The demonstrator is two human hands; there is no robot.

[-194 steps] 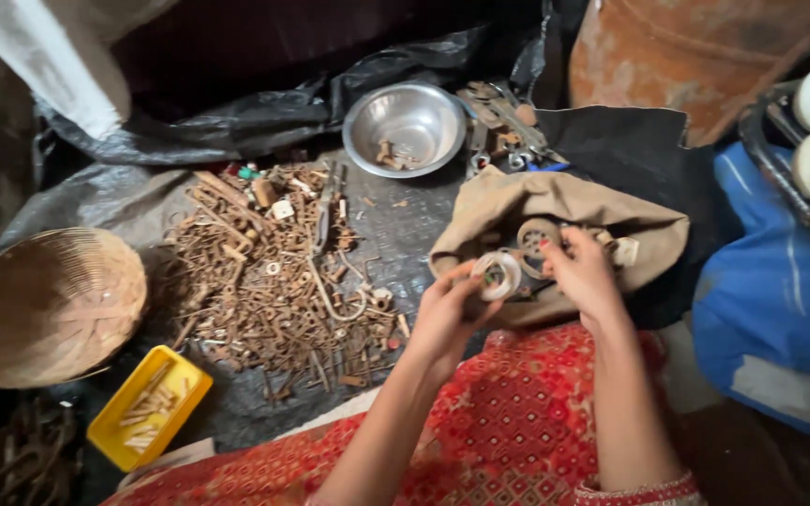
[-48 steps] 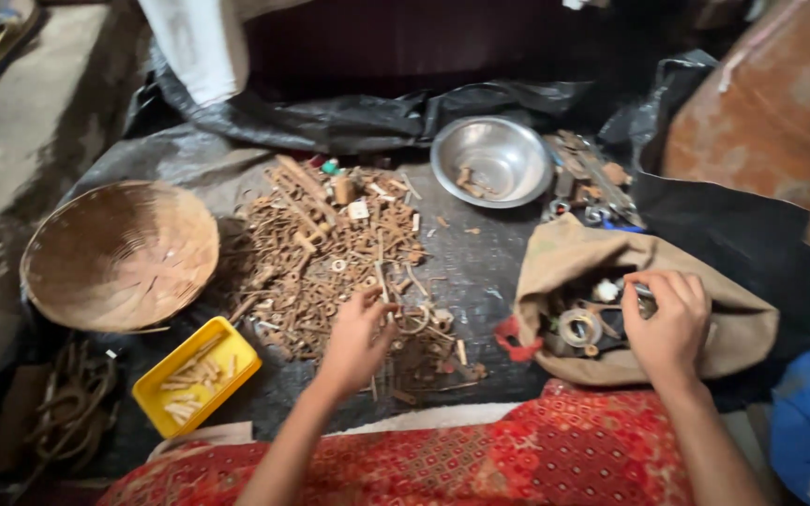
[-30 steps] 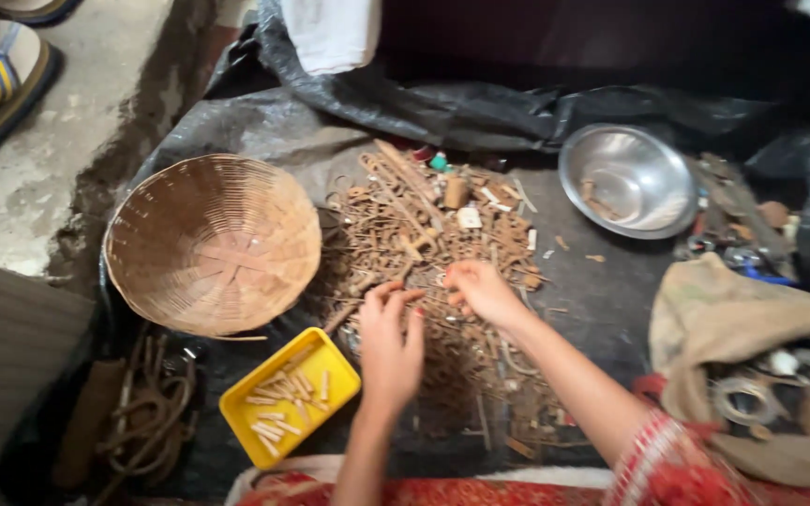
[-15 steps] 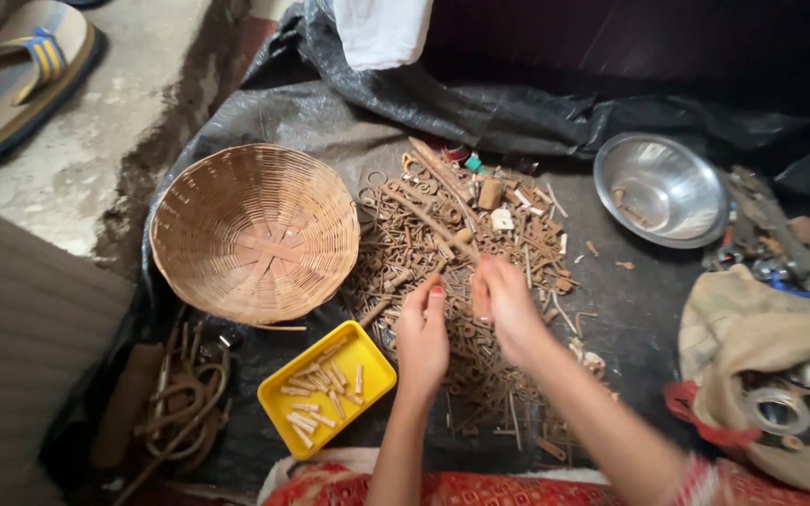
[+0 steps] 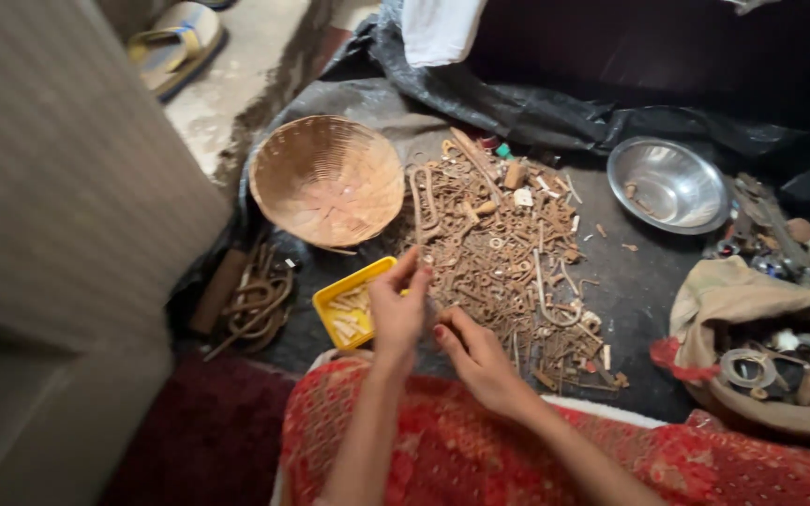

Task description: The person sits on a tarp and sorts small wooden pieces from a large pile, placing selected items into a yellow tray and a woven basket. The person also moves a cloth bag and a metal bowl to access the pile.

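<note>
Both hands pulled in to the near edge of the rusty scrap pile, beside the yellow tray.

A moment ago the left hand [image 5: 397, 314] and right hand [image 5: 476, 354] were spread further into the pile of rusty metal bits [image 5: 508, 253]; now they sit close together at its 7 o'clock edge, so the picking looks to have narrowed to one small piece. The left fingers are pinched narrow, tips up, and the right hand is curled toward them (whether anything is between the fingers I cannot tell). The pile is a brown tangle of hooks, rings, nails and bolts on a dark sheet [image 5: 639, 290]. The yellow tray [image 5: 349, 305], touching the left hand at its 9 o'clock, holds pale pieces; the woven basket [image 5: 326, 180] lies at the pile's 9 o'clock, the steel bowl [image 5: 667, 184] at its 2 o'clock.
</note>
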